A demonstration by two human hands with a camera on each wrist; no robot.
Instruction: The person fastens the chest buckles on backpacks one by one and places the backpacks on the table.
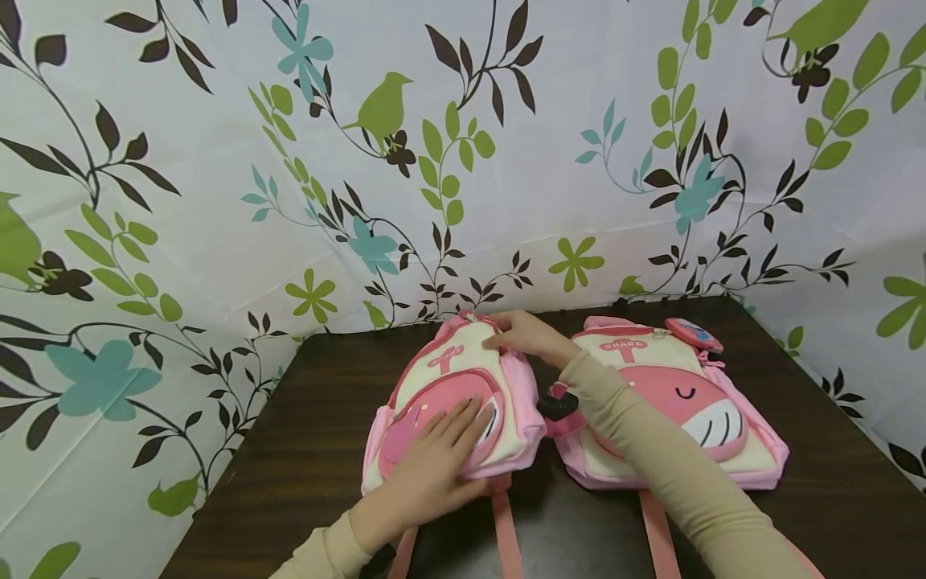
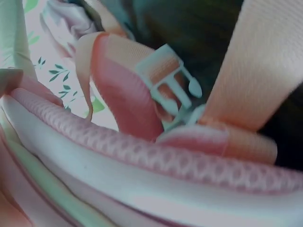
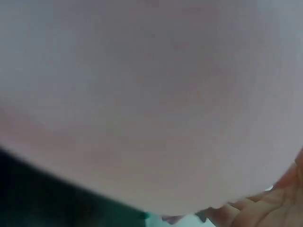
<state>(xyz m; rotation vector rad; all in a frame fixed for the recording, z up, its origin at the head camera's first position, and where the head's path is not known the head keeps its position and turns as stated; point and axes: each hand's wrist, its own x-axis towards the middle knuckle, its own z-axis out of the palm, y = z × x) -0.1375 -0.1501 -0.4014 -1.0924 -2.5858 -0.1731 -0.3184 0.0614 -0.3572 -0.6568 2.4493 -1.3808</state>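
A pink and cream backpack (image 1: 473, 354) with a whale-shaped front pocket leans a little on the table. My left hand (image 1: 430, 458) rests on that pocket with its fingers spread, the thumb near the lower edge. At the top right side, my right hand (image 1: 531, 334) grips the backpack's edge with bent fingers. In the left wrist view the mesh back panel (image 2: 142, 146) crosses the frame, with a pale buckle (image 2: 165, 78) and pink straps beyond it. A blurred pale surface fills most of the right wrist view, and part of a hand (image 3: 274, 208) shows at lower right.
A second, similar backpack (image 1: 651, 386) lies to the right under my right forearm, a small round pouch (image 1: 694, 334) at its top corner. Straps (image 1: 508, 535) trail toward the near edge of the dark wooden table (image 1: 289, 450). A patterned cloth (image 1: 506, 185) hangs behind.
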